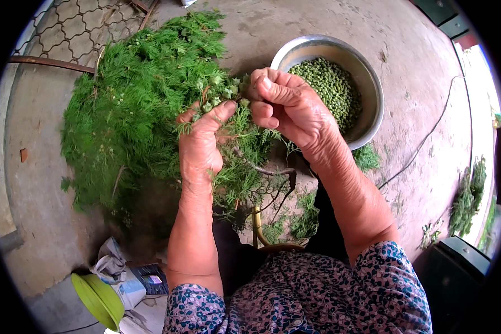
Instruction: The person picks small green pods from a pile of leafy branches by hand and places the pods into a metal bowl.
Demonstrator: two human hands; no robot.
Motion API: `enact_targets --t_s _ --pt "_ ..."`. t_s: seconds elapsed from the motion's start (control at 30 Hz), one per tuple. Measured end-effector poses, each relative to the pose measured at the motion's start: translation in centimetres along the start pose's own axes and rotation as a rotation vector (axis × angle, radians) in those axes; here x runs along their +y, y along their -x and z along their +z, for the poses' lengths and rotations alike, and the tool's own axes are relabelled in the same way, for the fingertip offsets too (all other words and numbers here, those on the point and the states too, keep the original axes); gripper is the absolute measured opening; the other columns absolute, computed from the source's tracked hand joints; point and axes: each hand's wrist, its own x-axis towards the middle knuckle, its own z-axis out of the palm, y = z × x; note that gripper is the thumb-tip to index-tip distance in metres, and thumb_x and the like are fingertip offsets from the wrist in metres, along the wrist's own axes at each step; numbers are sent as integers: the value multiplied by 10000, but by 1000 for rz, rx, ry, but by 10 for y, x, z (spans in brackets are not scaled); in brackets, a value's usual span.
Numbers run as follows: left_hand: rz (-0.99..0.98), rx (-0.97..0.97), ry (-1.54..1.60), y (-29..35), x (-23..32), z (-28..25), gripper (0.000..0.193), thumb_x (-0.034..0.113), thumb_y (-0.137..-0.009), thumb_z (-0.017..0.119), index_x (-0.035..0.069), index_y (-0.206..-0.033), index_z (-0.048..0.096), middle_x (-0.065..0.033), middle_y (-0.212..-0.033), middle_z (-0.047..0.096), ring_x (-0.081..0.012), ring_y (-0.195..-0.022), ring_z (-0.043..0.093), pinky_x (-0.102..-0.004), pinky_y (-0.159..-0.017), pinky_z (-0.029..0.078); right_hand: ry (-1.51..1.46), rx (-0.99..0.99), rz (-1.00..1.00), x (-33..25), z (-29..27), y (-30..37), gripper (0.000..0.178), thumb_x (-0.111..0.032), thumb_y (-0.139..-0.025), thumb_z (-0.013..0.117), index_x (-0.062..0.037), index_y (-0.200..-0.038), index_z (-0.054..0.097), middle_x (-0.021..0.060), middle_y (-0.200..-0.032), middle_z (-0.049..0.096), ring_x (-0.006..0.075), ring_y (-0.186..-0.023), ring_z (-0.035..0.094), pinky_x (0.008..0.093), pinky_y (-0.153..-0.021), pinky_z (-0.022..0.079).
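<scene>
My left hand [199, 146] is closed round a leafy conifer branch [234, 181] with pale green knobbly cones [209, 103] clustered beside the thumb. The branch's twigs hang down toward my lap. Just right of those cones, my right hand [298, 108] is raised with thumb and forefinger pressed together. Whatever is in that pinch, if anything, is too small to make out. Behind the right hand a round metal basin [376, 92] stands on the floor, partly filled with small green cones [331, 86]. My right hand and wrist cover part of its near left rim.
A big heap of cut conifer branches [128, 117] spreads over the concrete floor on the left. Scraps of greenery [306, 217] lie between my knees. A lime-green bowl [97, 300] sits lower left, by some bags. A thin cable [426, 147] runs along the right.
</scene>
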Motion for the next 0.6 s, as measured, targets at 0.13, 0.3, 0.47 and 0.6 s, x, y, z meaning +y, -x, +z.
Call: enact_targets --t_s 0.13,0.3,0.47,0.6 --pt "1 1 -15 2 -2 0 301 75 -695 708 51 -952 555 -50 -836 617 -123 -735 587 -272 -589 474 197 162 -100 -7 6 -1 97 -108 -848 554 -25 -895 534 37 -784 522 99 -562 452 207 -448 331" --pt "9 42 -49 -1 -6 -1 247 50 -685 712 55 -897 585 -40 -846 618 -120 -723 584 -267 -606 476 683 233 -130 -15 12 4 185 -87 -859 525 5 -1017 553 34 -711 556 83 -568 510 208 -502 423" --pt "55 -136 -44 -7 -10 -5 316 46 -662 735 44 -929 565 -45 -844 613 -116 -714 578 -264 -581 470 1235 131 -367 -9 9 -1 154 -80 -816 559 -17 -941 623 105 -728 592 194 -629 546 294 -602 464" --pt "15 -26 -36 -2 -11 0 289 54 -673 727 38 -924 583 -39 -821 617 -111 -703 579 -258 -565 473 1464 20 -559 -8 2 -4 129 -43 -807 566 -21 -921 621 47 -713 543 154 -624 518 279 -580 432"
